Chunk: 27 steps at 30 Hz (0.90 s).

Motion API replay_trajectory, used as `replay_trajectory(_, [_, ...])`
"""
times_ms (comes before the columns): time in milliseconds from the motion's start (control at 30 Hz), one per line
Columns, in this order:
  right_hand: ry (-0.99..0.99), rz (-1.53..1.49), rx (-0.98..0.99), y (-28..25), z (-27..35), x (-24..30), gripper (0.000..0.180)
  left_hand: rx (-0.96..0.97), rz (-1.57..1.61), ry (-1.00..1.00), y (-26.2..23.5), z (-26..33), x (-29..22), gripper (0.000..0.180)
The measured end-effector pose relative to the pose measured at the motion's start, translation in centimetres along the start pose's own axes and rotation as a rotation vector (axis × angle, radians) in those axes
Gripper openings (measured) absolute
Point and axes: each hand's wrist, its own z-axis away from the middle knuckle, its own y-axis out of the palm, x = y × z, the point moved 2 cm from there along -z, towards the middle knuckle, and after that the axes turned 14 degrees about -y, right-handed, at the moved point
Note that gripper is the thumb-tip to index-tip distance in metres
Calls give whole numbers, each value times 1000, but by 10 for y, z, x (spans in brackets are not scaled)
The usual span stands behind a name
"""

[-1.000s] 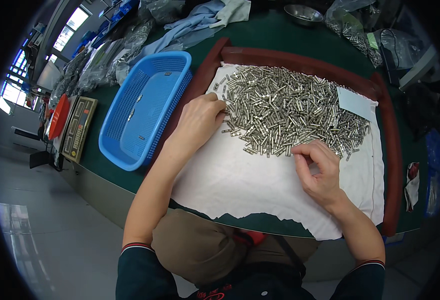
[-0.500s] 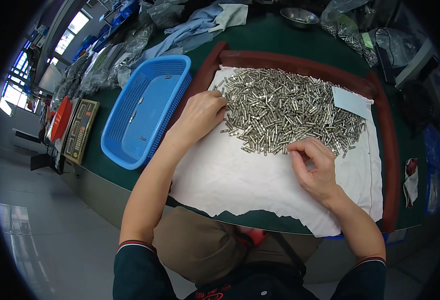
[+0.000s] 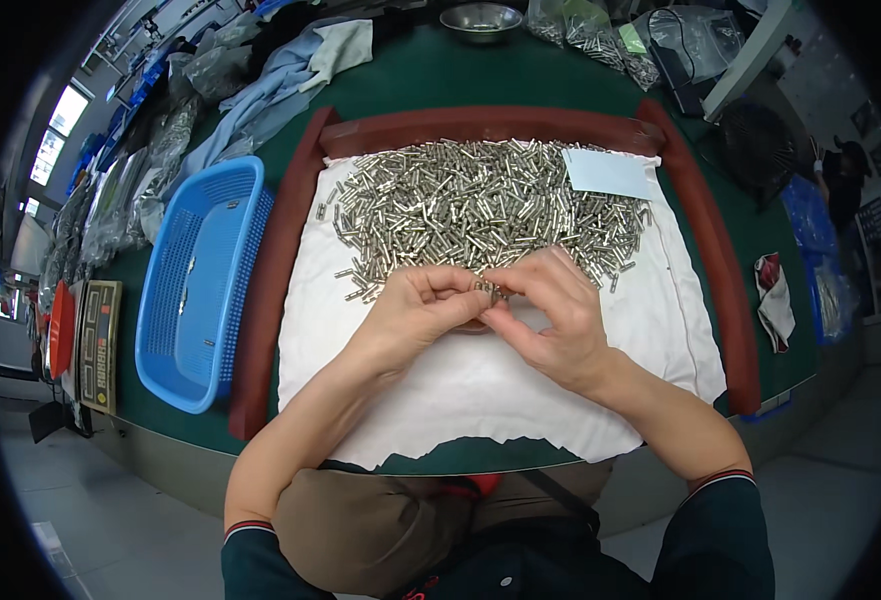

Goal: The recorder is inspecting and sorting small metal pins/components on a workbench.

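— Two hands meet over the white cloth [image 3: 480,385]; what do they hold?
— One small metal piece [image 3: 490,291], pinched between them. The left hand [image 3: 415,310] and the right hand [image 3: 550,320] both have their fingers closed on it, fingertips touching, just at the near edge of the heap of metal pins [image 3: 480,205].
— Where does the heap lie?
— On the far half of the cloth, inside the dark red frame [image 3: 480,128] on the green counter [image 3: 440,75]. A pale paper slip [image 3: 608,172] rests on its right end.
— And to the sides?
— A blue basket [image 3: 200,280] stands just left of the frame, with a few small pieces inside. A steel bowl [image 3: 480,17] sits at the far edge, well apart from the hands, with clear bags [image 3: 585,25] beside it.
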Motion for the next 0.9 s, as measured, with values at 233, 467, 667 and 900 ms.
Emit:
replay_trajectory(233, [4,-30,34,5,-3,2,29,34,83,16,-3,3,5,18])
replay_trajectory(467, [-13,29,56,9,-5,8,30,45,42,57,-3,3,10,20])
replay_trajectory(667, [6,53,26,6,-5,4,31,79,97,61,-3,7,9,20])
replay_trajectory(900, [51,41,-28,0,-4,3,32,8,56,109,-7,13,5,21])
